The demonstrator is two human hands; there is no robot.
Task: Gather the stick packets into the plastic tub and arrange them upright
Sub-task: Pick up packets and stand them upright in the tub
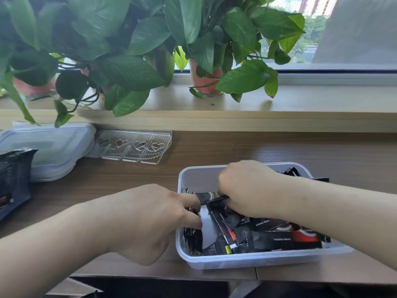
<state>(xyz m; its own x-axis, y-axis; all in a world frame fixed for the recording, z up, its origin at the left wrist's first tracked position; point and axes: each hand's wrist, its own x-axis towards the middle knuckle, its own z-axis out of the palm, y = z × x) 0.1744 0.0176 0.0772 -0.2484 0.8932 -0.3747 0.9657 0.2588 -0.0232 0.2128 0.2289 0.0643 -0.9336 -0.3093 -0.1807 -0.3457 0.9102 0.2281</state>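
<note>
Inside the clear rectangular plastic tub [247, 260], a black stick packet [209, 196] — lying crosswise — is being pinched by the right hand [247, 190]; upright packets [193, 239] are being held by the left hand [154, 222].

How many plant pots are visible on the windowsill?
2: one pot at far left behind leaves, one pot near the middle. Leaves may hide others between them.

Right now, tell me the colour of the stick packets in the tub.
Mostly black with red and white accents, seen in the head view: stick packets.
</note>
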